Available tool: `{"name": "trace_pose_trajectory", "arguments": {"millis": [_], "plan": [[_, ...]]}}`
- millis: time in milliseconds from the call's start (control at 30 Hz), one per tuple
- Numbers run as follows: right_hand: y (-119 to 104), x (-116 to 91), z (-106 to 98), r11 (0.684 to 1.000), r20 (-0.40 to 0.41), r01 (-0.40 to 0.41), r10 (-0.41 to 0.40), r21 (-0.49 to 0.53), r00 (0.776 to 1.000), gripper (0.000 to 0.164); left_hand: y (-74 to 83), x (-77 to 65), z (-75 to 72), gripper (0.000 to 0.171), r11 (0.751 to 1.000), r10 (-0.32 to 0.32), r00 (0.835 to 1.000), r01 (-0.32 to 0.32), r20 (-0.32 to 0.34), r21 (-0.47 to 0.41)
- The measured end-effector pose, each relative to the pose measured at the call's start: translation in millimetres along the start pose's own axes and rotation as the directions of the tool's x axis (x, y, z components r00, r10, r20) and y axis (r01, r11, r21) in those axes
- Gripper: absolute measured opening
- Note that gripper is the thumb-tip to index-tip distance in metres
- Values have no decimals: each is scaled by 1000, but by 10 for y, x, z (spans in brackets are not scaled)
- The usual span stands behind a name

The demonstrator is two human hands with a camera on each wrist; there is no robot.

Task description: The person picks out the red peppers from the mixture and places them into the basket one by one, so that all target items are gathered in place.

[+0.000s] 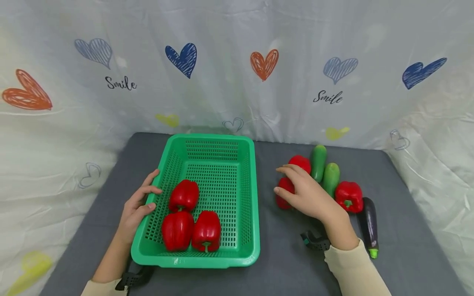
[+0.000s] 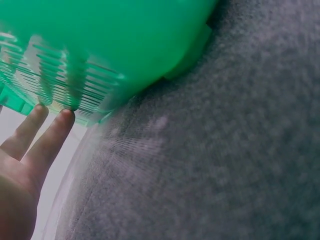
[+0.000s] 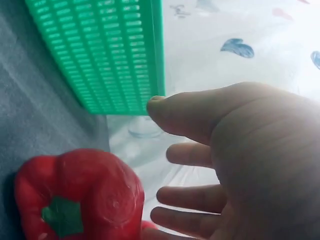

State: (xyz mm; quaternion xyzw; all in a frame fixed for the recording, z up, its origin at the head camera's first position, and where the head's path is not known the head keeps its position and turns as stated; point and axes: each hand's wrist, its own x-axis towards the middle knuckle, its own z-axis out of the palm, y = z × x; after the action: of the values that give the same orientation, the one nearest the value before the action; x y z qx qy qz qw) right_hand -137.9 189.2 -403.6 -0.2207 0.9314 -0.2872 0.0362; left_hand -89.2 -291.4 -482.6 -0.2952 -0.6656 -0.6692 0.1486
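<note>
My left hand (image 1: pixel 134 209) rests at the left side of a green plastic basket (image 1: pixel 249 263), its thumb and one fingertip on the rim. In the left wrist view, two straight fingers (image 2: pixel 52 137) touch the slotted outer wall. Three red bell peppers sit inside: an upper one (image 1: pixel 184 195), a lower-left one (image 1: pixel 177 231) and a lower-right one (image 1: pixel 206 231). My right hand (image 1: pixel 309 195) is over a red bell pepper (image 3: pixel 95 195), fingers apart and nothing held. It partly hides that pepper and another red bell pepper (image 1: pixel 300 162) behind it in the head view.
Right of the hand lie two cucumbers, one farther back (image 1: pixel 318 162) and one nearer (image 1: pixel 331 177). Beside them are a red bell pepper (image 1: pixel 349 196) and an eggplant (image 1: pixel 368 224). A grey cloth (image 1: pixel 281 267) covers the table, with a heart-printed curtain (image 1: pixel 222 94) behind.
</note>
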Motion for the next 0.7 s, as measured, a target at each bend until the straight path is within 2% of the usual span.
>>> {"name": "trace_pose_trajectory", "arguments": {"millis": [233, 400, 700], "plan": [[49, -19, -34, 999, 98, -53, 53, -4, 994, 66, -40, -6, -3, 37, 1000, 10, 1000, -10, 4, -4], [70, -50, -57, 995, 115, -96, 98, -22, 989, 73, -41, 1, 1, 37, 1000, 16, 1000, -16, 11, -4], [123, -48, -104, 995, 149, -79, 86, -54, 985, 68, -47, -10, 3, 36, 1000, 6, 1000, -6, -2, 4]]}}
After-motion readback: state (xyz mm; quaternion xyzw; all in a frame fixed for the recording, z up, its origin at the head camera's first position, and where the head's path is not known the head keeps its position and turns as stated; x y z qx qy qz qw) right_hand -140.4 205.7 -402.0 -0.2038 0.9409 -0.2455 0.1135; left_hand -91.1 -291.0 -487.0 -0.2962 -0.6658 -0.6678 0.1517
